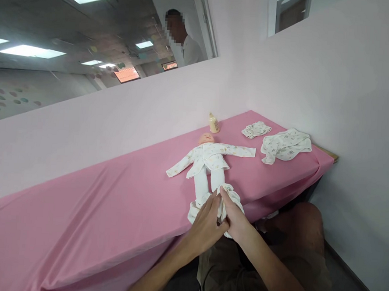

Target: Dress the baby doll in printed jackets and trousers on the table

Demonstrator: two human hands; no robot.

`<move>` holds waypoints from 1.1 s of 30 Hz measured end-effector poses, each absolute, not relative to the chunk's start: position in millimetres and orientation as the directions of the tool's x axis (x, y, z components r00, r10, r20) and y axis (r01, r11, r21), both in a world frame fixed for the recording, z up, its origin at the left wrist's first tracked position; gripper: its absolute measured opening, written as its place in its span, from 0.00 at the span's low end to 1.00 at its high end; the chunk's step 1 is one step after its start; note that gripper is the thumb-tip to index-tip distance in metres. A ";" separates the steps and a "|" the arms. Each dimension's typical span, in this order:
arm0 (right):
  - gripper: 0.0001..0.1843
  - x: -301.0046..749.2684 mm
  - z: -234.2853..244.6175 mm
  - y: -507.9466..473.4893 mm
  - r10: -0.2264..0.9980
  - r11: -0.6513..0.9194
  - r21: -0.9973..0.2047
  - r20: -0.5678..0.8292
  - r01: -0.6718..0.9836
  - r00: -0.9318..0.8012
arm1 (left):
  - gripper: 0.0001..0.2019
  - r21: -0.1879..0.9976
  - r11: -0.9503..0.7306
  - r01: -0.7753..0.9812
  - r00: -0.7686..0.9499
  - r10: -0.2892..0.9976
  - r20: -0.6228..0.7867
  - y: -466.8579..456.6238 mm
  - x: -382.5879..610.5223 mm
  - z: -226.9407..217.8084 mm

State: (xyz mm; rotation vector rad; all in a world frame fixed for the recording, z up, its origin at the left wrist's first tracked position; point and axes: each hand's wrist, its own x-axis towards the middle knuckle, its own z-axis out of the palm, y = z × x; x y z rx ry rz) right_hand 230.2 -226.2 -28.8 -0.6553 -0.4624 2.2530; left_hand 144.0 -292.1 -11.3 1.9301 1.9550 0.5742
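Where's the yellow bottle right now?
In the head view, just right of centre, the yellow bottle stands on the pink cloth near the wall, just beyond the doll's head.

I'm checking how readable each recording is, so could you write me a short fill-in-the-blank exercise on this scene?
1. The cloth under the doll is coloured ____.
2. The left hand and right hand are at bunched white fabric by the lower ends of the doll's ____.
3. Of the doll's head and legs, the bottle stands nearer the ____.
4. The folded garment is ____ (larger/smaller) than the spread garment.

Missing words: pink; legs; head; smaller.
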 end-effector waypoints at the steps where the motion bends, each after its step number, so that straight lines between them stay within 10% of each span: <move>1: 0.22 229.0 -30.3 -225.9 0.742 -0.661 -0.487 -0.311 -0.571 -0.594 | 0.35 0.443 0.004 0.897 -0.043 0.996 0.079 -289.7 145.5 -14.2; 9: 0.23 228.5 -26.0 -225.8 0.706 -0.702 -0.346 -0.223 -0.622 -0.673 | 0.16 0.106 -0.026 0.994 0.018 0.997 0.076 -274.1 136.1 -13.1; 24: 0.14 256.9 -43.2 -248.4 0.734 -0.532 -0.691 -0.090 -0.488 -0.673 | 0.16 0.507 0.036 0.861 -0.115 0.985 0.126 -271.3 124.9 -8.1; 33: 0.16 265.5 -88.8 -242.3 0.865 0.225 -0.974 0.219 -0.042 -0.451 | 0.21 0.373 -0.039 0.927 0.007 0.996 0.086 -276.2 116.8 -21.6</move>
